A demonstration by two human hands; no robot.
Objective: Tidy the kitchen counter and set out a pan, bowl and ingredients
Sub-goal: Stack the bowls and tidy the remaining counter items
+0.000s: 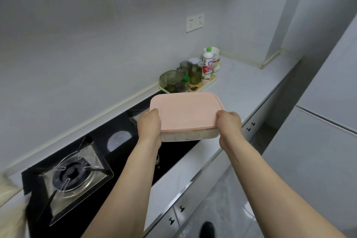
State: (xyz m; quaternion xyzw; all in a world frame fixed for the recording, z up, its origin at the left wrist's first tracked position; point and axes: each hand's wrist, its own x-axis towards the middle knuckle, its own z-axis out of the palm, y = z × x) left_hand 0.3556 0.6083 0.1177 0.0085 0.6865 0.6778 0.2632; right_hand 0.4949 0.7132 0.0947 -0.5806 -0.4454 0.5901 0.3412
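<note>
I'm holding the box (pixel 186 116) above the stove (pixel 108 152), left hand (pixel 149 125) and right hand (pixel 229 125) gripping its near corners, long axis running between them.

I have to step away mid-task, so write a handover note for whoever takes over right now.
Left hand and right hand each grip one end of the pink-lidded box, held in the air over the right part of the stove.
Tray of jars and a bottle stands at the wall on the counter.
Done: box picked up, lid on.
Left: set the box down; no pan or bowl is in view yet.
</note>
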